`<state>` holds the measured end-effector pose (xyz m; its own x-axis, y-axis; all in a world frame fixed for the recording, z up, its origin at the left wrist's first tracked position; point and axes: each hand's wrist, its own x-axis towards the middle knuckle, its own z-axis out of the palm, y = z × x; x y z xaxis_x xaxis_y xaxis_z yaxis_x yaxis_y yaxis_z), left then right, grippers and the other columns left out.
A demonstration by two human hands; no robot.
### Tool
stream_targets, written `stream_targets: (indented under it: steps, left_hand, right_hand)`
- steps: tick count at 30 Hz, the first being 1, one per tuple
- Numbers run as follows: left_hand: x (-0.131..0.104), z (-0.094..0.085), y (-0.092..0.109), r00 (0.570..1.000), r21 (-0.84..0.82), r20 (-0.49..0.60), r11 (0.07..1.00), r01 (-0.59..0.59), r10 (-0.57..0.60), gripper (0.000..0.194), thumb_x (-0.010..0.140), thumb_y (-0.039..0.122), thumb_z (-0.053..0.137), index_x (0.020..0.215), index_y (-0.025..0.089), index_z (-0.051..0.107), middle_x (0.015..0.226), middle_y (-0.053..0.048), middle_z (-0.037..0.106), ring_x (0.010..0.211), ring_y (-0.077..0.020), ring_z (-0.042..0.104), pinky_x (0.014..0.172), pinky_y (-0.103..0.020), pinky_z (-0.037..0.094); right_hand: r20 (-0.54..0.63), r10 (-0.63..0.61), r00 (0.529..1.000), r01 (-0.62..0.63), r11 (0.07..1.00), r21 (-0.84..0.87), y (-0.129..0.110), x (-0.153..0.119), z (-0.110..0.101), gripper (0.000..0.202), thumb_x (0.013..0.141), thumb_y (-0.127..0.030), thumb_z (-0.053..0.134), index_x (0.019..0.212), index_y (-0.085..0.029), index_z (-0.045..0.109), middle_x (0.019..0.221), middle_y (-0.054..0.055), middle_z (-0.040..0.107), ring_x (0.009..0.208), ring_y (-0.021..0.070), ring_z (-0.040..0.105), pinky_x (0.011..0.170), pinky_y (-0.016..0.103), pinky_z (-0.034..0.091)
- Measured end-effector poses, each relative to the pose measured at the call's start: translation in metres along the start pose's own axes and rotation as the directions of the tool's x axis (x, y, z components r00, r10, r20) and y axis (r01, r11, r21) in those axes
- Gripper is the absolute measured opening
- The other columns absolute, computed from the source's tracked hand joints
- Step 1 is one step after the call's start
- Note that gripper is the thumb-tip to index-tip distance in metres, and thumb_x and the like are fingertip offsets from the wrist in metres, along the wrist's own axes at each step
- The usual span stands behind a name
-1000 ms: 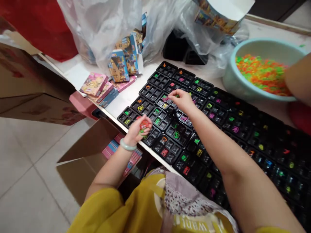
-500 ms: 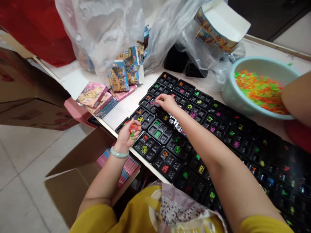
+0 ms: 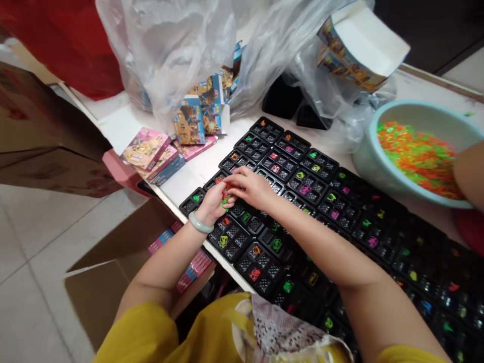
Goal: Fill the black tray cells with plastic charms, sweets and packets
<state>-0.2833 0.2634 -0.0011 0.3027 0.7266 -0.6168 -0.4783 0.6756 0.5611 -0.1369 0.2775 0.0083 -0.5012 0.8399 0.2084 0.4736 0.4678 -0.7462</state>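
My left hand (image 3: 212,204), with a pale green bangle (image 3: 201,223) at the wrist, is cupped around a bunch of small red and green plastic pieces (image 3: 226,199). My right hand (image 3: 254,189) meets it from the right, its bent fingertips touching the pieces in the palm; whatever lies between those fingertips is hidden. Both hands are above rows of black compartment trays (image 3: 260,265). Many of the trays hold small coloured pieces in some compartments, such as a yellow piece (image 3: 223,241) and a red piece (image 3: 254,274).
A pale blue basin (image 3: 372,151) of orange and green pieces stands at the right, a person's arm (image 3: 469,169) beside it. Pink boxes (image 3: 145,147), blue printed boxes (image 3: 189,121) and clear plastic bags (image 3: 170,50) lie behind. An open carton (image 3: 113,272) is below the table edge.
My right hand has left a tray compartment and come back toward me to my left hand. My left hand has moved slightly right and up. The view has shifted a little.
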Motion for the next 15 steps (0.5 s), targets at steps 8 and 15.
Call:
stream_targets:
  steps: [8, 15]
  left_hand:
    - [0.014, 0.016, 0.004, 0.983, 0.078, 0.174, 0.996, 0.046, -0.059, 0.021, 0.089, 0.028, 0.050, 0.077, 0.012, 0.056, 0.056, 0.000, 0.052, 0.036, -0.0039, 0.040, 0.030, -0.011, 0.019]
    - [0.019, 0.013, 0.010, 0.983, 0.206, 0.180, 0.976, -0.070, 0.033, 0.026, 0.081, 0.037, 0.061, 0.078, 0.012, 0.059, 0.058, 0.000, 0.055, 0.036, -0.0032, 0.038, 0.030, -0.012, 0.016]
  right_hand:
    - [-0.237, 0.320, 0.917, -0.200, 0.885, 0.420, 0.033, 0.004, -0.019, 0.011, 0.082, -0.027, 0.062, 0.084, -0.018, 0.067, 0.081, 0.000, 0.069, 0.077, 0.0147, 0.063, 0.078, 0.029, 0.049]
    - [-0.352, 0.502, 0.790, -0.506, 0.858, 0.090, 0.096, 0.076, -0.048, 0.009, 0.080, -0.022, 0.063, 0.080, -0.019, 0.071, 0.087, 0.001, 0.072, 0.087, 0.0186, 0.065, 0.085, 0.032, 0.047]
